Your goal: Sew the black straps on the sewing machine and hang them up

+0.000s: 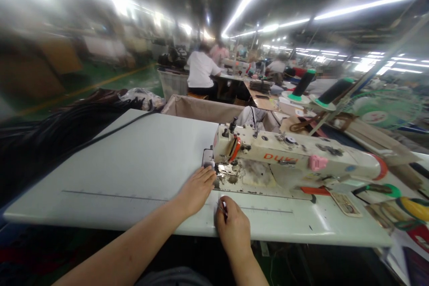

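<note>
My left hand [197, 190] lies palm down beside the needle area of a white industrial sewing machine [288, 156], its fingers stretched out together. The fingertips reach the metal plate [208, 157] left of the presser foot. Whether anything lies beneath them is hidden. Near the front edge of the pale table [134, 156], my right hand [234, 225] is closed around a small thin metal tool [221, 207]. Most of that tool is hidden in the fingers, so its exact kind does not show. A ruler scale [114, 195] is printed along the tabletop.
Dark strips [43, 129] hang over the left side. Behind the table stands a cloth-lined bin [204, 108]. Thread cones [303, 85], a green fan [382, 109] and a red tool [315, 191] are to the right. A person in white [203, 69] sits ahead.
</note>
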The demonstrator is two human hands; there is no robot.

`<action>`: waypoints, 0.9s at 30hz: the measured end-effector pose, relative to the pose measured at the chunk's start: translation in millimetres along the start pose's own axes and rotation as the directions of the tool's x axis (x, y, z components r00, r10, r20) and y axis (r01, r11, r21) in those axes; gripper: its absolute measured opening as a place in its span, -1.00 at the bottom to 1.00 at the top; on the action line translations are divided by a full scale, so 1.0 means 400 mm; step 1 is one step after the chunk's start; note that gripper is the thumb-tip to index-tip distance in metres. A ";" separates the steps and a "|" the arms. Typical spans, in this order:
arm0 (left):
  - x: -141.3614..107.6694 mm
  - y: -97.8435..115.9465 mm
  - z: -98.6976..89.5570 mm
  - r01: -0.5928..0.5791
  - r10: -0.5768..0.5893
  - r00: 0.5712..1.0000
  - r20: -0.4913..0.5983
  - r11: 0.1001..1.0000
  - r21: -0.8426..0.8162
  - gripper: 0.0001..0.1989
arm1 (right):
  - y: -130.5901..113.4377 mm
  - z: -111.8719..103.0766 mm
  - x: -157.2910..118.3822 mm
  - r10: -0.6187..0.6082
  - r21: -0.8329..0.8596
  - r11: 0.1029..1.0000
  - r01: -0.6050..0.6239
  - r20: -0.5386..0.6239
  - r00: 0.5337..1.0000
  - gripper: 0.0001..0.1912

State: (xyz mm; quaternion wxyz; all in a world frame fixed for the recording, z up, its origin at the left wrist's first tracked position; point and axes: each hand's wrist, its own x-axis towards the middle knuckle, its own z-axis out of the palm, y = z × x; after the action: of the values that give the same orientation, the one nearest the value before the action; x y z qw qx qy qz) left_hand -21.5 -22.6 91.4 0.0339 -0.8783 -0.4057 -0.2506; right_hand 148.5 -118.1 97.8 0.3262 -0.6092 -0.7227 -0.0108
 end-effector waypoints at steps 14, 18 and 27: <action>0.037 -0.009 -0.041 0.108 -0.108 0.991 0.080 0.994 0.010 -0.64 | -0.006 -0.003 0.002 -0.047 0.012 0.999 0.048 -0.064 0.997 -0.78; 0.037 -0.008 -0.045 0.136 -0.137 0.987 0.086 0.991 0.015 -0.64 | -0.003 0.002 0.001 -0.054 -0.003 0.999 0.054 -0.083 0.995 -0.78; 0.039 -0.008 -0.043 0.146 -0.148 0.984 0.097 0.989 0.024 -0.64 | -0.001 0.005 -0.003 -0.082 -0.004 0.997 0.082 -0.110 0.991 -0.77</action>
State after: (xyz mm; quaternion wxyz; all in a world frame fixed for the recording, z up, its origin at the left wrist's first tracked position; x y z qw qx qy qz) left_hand -22.4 -14.0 113.4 0.0027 -0.8570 -0.4726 -0.2055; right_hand 147.1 -118.5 95.7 0.3650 -0.5774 -0.7280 -0.0578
